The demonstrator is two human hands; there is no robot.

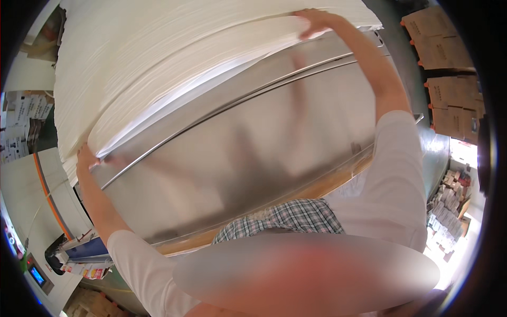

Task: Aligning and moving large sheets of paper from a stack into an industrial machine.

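Probably soft, heavy white stack (158, 58): likely bending easily, needing both ends held.
Left grip (85, 157): touching corner, closure not showing clearly.
Right grip (319, 22): resting widely open at edge, clasping nothing.

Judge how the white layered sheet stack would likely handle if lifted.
The white layered sheet stack is probably floppy, since its near layers bow and ripple. It may be heavy overall, given its many layers and broad spread. Individual layers might slide, as their edges look uneven.
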